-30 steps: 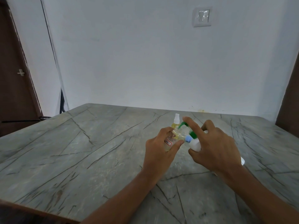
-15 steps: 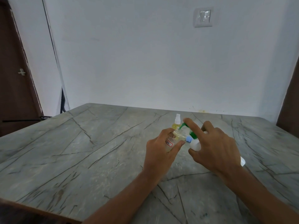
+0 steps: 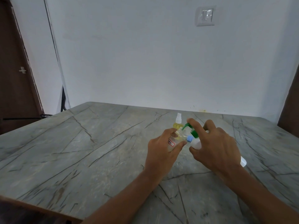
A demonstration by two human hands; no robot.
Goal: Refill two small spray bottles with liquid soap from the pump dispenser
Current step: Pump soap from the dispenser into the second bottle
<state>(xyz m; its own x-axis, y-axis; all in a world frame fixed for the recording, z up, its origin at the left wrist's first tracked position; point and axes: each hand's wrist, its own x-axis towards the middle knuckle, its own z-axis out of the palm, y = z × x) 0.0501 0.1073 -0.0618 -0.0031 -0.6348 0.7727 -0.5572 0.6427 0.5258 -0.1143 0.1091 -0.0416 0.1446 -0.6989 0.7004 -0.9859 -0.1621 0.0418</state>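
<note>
Clock bearings are taken from where the hands meet. The grey veined stone table (image 3: 80, 159) fills the lower frame. Its far edge meets the white wall (image 3: 129, 62) at 12 o'clock, its near edge runs off at 7 o'clock, and a dark door (image 3: 14, 70) stands well off at 10 o'clock. The right hand (image 3: 216, 149) grasps the white pump dispenser (image 3: 196, 143), held tilted with its base out at 4 o'clock. The forefinger lies on the green pump head (image 3: 193, 133) and the spout aims toward 10 o'clock. The left hand (image 3: 161, 151) has fingers and thumb wrapped round a clear spray bottle (image 3: 174, 143) with a red-bordered label. Its neck is open and tipped up to the spout; whether the two touch, I cannot tell. A second spray bottle (image 3: 178, 124), yellow inside with its white sprayer fitted, stands upright just behind at 12 o'clock. A small blue cap (image 3: 189, 139) sits between the hands; I cannot tell whose it is. Judgement: the second bottle looks filled, so this is the pumping step on the remaining bottle, which reads pale and low. The next move calls for a steady press with the spout held over the narrow neck, then recapping. Risk: soap missing the neck, or a knuckle toppling the bottle behind. Room: bare slab runs wide from 7 to 11 o'clock, with less at 3 o'clock. No edge is near the work.
</note>
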